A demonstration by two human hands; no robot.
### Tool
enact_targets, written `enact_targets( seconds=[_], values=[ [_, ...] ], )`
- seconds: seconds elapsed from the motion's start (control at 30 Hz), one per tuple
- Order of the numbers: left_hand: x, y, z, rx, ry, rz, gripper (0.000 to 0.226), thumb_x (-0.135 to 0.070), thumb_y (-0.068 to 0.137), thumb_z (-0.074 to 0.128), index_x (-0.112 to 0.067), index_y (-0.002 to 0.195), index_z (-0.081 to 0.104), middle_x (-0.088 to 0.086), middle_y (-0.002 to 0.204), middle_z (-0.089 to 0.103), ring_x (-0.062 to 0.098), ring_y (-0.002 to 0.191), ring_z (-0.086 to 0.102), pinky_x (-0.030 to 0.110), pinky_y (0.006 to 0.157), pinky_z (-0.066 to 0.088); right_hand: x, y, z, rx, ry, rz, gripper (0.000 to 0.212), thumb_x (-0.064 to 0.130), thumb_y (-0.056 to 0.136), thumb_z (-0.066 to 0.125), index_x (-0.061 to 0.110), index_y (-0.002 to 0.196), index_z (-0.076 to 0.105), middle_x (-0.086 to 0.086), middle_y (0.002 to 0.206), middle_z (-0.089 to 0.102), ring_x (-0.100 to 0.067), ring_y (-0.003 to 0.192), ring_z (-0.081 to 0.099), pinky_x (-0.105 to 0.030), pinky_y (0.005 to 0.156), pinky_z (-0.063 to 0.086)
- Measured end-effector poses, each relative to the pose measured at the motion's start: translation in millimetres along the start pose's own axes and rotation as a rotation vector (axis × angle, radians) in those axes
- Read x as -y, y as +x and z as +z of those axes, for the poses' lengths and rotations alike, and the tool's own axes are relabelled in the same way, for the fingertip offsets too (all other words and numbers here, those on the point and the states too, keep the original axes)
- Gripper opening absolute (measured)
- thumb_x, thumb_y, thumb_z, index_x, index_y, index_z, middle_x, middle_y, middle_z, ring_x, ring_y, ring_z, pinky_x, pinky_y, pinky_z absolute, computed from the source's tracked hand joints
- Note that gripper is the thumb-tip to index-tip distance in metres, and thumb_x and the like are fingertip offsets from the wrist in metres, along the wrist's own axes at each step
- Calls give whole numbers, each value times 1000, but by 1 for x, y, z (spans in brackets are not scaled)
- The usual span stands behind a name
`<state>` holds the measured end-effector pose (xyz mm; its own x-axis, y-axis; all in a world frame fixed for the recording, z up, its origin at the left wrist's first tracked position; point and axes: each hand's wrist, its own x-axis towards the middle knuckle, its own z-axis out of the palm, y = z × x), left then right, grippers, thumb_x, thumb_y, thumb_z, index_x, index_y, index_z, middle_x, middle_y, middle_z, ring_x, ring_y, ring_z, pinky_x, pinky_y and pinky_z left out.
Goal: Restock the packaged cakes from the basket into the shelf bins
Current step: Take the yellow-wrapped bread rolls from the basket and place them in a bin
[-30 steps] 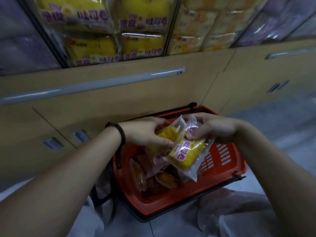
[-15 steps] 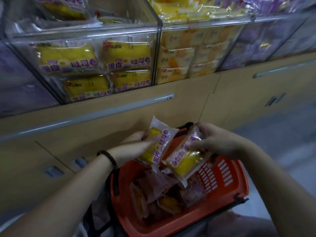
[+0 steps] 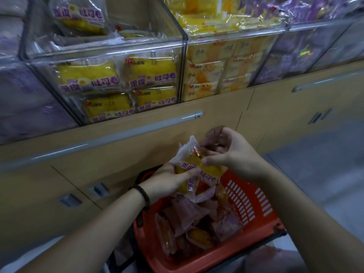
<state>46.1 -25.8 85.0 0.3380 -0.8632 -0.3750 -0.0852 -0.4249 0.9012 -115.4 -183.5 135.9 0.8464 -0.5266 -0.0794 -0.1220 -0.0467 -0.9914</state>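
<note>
Above the far rim of the basket [image 3: 252, 201], the cakes [image 3: 199, 170] now in hand are clear of the pile: yellow rolls in clear wrappers with purple lettering, two packs as far as I can tell, one lying over the other. The left hand [image 3: 169, 180] grips them from below with its thumb across the front. The right hand [image 3: 234, 154] pinches the upper end of the top pack between thumb and curled fingers, as if squaring the two together.

They have not reached the shelf; they hang low, in front of the cabinet [image 3: 137, 150], well under the bins.

The bin [image 3: 106, 54] that matches them is at the shelf's front edge, up and to the left. It holds the same yellow packs [image 3: 88, 79], stacked against its clear front wall, with open room above them near the rim. So this bin looks partly filled, and I judge it can take more.

The bin to its right [image 3: 236, 35] holds paler yellow packs heaped to the rim. Bins farther out on both sides hold purple packs.

The basket holds a loose heap [image 3: 189, 223] of pinkish and yellow packs covering its bottom. By that, I judge the restocking well short of done: this pair is to be lifted in, then many more.
</note>
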Motion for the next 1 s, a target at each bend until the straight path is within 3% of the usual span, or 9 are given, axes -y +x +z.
enact_targets(
  seconds=[0.1, 0.17, 0.27, 0.37, 0.47, 0.57, 0.73, 0.87, 1.0],
  values=[
    [3, 0, 2, -26, 16, -29, 48, -72, 81, 75, -38, 114, 72, -16, 106, 80, 11, 101, 76, 48, 95, 61, -5, 2, -2, -26, -528, -131, 58, 16, 76, 92, 28, 126, 66, 13, 119, 74, -3, 115, 69, -38, 100, 59],
    [3, -2, 1, -34, 32, -24, 74, -87, 68, 71, -43, 127, 65, -18, 114, 78, 9, 108, 73, 48, 96, 61, -4, 2, -5, 1, -673, -152, 59, 31, 80, 89, 40, 133, 66, 25, 126, 69, 5, 120, 62, -34, 101, 57],
    [1, -5, -4, -35, 27, -33, 91, -95, 63, 67, -43, 138, 58, -15, 126, 72, 13, 118, 68, 45, 93, 62, -1, -2, -7, 106, -602, -133, 65, 35, 86, 85, 44, 144, 59, 27, 138, 62, 9, 125, 59, -26, 102, 54],
    [-5, -13, -12, 30, -13, -90, 66, -79, 76, 64, -32, 122, 62, 1, 115, 76, 23, 100, 76, 48, 84, 65, 0, -5, -13, 76, -614, -143, 65, 27, 90, 82, 48, 146, 55, 21, 139, 64, 1, 125, 62, -30, 98, 59],
    [-10, -27, -22, 98, 23, -77, 50, -57, 90, 65, -20, 124, 61, 2, 94, 79, 18, 77, 77, 40, 68, 65, 4, -14, -19, 18, -620, -92, 66, 21, 90, 80, 47, 145, 53, 8, 139, 64, -11, 125, 64, -40, 92, 63],
    [-28, -45, -37, 127, 116, 0, 31, -38, 98, 71, -20, 122, 63, 4, 100, 79, 18, 83, 77, 35, 65, 64, 21, -26, -18, -29, -599, -147, 60, 21, 90, 80, 45, 140, 59, 5, 130, 68, -12, 119, 67, -46, 93, 62],
    [-90, -92, -80, 118, 421, 136, 31, -44, 88, 82, -28, 108, 65, -1, 103, 77, 23, 92, 77, 54, 78, 65, 77, -45, -3, -80, -556, -409, 52, 12, 90, 80, 34, 135, 67, 14, 124, 71, -7, 118, 67, -46, 98, 59],
    [-161, -142, -108, -31, 766, 293, 31, -47, 88, 81, -28, 97, 59, -11, 84, 61, 15, 76, 67, 39, 59, 61, 137, -53, 4, -126, -568, -662, 50, 17, 88, 82, 30, 134, 68, 13, 125, 72, -11, 120, 67, -42, 99, 57],
    [-227, -176, -133, -269, 1182, 496, 34, -51, 85, 79, -27, 94, 58, -7, 91, 62, 15, 85, 59, 40, 73, 53, 193, -51, 10, -195, -544, -813, 47, 14, 86, 80, 26, 130, 70, 9, 119, 74, -14, 113, 70, -39, 93, 58]
  ],
)
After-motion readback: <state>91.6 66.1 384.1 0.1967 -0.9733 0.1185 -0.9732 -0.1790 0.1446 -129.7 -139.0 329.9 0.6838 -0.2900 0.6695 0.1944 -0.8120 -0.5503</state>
